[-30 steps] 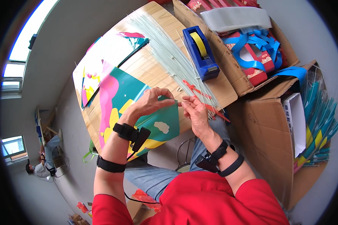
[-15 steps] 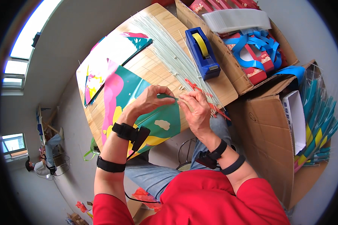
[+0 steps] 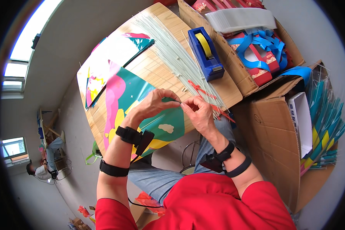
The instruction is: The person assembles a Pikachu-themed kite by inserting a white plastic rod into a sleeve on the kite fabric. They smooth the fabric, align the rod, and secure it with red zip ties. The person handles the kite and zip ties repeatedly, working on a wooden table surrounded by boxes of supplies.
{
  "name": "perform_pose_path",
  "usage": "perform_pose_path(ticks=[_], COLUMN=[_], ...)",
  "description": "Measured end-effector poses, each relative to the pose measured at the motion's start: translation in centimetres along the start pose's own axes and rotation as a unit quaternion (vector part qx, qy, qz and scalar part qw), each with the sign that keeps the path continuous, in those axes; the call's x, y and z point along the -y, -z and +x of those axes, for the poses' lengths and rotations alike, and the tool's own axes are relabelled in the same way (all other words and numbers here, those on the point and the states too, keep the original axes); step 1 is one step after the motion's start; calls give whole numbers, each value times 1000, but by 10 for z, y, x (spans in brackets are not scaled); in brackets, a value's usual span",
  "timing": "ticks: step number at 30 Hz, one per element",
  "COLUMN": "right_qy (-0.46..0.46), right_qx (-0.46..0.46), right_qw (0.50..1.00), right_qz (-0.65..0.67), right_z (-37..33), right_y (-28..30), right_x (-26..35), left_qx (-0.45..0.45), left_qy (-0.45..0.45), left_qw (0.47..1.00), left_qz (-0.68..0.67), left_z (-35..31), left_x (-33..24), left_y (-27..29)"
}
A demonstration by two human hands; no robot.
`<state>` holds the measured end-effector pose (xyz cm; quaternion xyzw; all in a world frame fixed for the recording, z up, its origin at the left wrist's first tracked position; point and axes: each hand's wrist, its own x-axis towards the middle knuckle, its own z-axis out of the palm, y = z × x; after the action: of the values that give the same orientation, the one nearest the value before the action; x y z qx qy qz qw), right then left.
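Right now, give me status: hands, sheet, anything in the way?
Left hand pinches corner of colorful sheet. Right hand pinched beside it, contents too small to see. Blue tape dispenser apart from both hands.

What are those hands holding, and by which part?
The left hand pinches the colourful sheet near a right-hand corner; whether the right hand grips it too is unclear.

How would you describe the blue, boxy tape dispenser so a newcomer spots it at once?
Find the pale wooden table. On its right side, between the thin, whitish rods and the open brown cardboard box, sits the tape dispenser. Its chunky blue body and yellow roll set it apart from both neighbours.
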<state>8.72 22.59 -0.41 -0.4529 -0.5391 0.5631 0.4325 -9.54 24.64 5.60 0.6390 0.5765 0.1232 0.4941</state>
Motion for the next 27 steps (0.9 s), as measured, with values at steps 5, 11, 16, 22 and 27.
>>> perform_pose_path(ticks=[5,11,16,22,27], right_qy=[-43,-92,53,180,62], right_qx=[-23,104,-31,-135,-130], right_qw=[997,964,977,936,922], right_qz=[-55,-227,-206,-269,-358], right_z=[-5,-16,-12,38,104], right_y=[-6,-4,31,69,95], right_x=[-10,-15,-21,19,22], left_qx=[-13,-54,-67,-161,-178], left_qy=[9,32,-7,7,33], left_qw=[998,995,989,978,971], left_qz=[65,82,132,134,154], left_z=[3,-6,-13,-12,7], left_x=[5,22,38,45,49], left_y=[-13,-18,-20,-24,-27])
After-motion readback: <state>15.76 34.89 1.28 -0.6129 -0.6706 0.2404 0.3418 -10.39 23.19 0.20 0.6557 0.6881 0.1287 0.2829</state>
